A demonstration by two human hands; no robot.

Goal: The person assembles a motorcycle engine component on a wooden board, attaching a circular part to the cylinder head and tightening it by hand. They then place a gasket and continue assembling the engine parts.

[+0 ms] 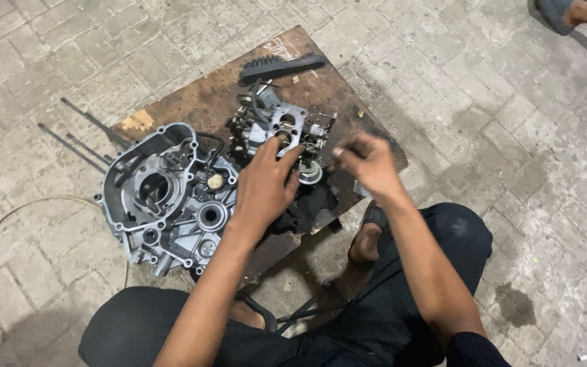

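Observation:
A grey metal carburetor (281,128) sits on a low brown wooden board (212,102). My left hand (264,182) grips its near side, thumb and fingers wrapped around the body just above a small round cap (309,174). My right hand (368,163) hovers just to the right of the carburetor, fingers pinched together on something too small to make out. A dark cloth (310,207) lies under the carburetor at the board's near edge.
A large aluminium engine crankcase half (164,197) lies on the board's left side. A black toothed brush-like tool (281,66) rests at the far end. Long thin rods (79,139) and a wire lie on the paved ground at left. Another person's foot (572,12) shows top right.

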